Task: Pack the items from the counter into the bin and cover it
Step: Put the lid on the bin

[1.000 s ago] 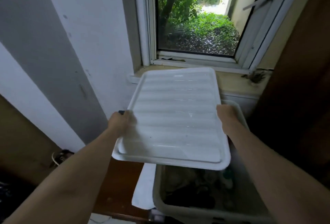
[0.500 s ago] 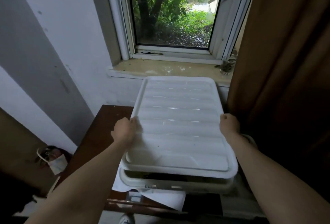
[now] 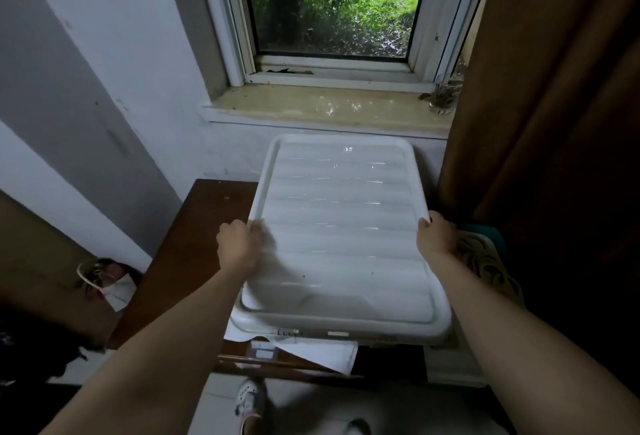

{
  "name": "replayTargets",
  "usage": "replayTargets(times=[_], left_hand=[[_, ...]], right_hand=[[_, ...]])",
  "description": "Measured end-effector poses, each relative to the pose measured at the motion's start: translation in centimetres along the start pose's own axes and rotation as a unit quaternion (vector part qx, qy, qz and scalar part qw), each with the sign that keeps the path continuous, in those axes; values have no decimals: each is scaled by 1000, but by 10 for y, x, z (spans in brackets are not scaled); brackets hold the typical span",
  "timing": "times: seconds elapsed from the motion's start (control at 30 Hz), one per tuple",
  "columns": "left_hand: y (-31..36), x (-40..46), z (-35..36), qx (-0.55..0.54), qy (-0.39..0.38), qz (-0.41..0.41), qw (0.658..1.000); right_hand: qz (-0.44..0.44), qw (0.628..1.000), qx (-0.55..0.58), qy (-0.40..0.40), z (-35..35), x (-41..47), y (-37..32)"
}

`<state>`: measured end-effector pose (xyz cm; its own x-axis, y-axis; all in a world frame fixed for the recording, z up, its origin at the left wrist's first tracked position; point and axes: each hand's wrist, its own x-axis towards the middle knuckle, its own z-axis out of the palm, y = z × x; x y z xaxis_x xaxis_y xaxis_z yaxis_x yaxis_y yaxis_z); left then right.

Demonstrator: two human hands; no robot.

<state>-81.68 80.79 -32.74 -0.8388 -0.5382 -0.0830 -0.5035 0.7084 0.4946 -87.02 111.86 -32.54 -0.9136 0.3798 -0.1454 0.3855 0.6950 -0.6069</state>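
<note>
A white ribbed plastic lid (image 3: 341, 226) lies flat over the bin (image 3: 294, 332), whose front rim just shows beneath the lid's near edge. The bin's contents are hidden. My left hand (image 3: 239, 247) grips the lid's left edge at mid-length. My right hand (image 3: 437, 237) grips the right edge opposite it. The bin stands on a dark wooden table (image 3: 194, 244) below the window.
A white paper (image 3: 322, 353) sticks out from under the bin at the table's front edge. A brown curtain (image 3: 547, 105) hangs close on the right, with a patterned object (image 3: 485, 261) beside the bin. The windowsill (image 3: 325, 108) runs behind. A face mask (image 3: 117, 290) hangs at the left.
The lid came down from a raised, tilted hold onto the bin, closing the gap at the front. Both hands kept their grip on its side edges.
</note>
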Motion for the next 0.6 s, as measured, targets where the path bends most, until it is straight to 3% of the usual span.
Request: replayTargets(times=[0.27,0.6], left_hand=[[5,-2,0,-44,-13,-8,999],[8,-8,-3,-116,-4,-39,993]], right_hand=[[16,999,-10,31,4,-4,2],[-2,1000,-7,14,4,-5,3]])
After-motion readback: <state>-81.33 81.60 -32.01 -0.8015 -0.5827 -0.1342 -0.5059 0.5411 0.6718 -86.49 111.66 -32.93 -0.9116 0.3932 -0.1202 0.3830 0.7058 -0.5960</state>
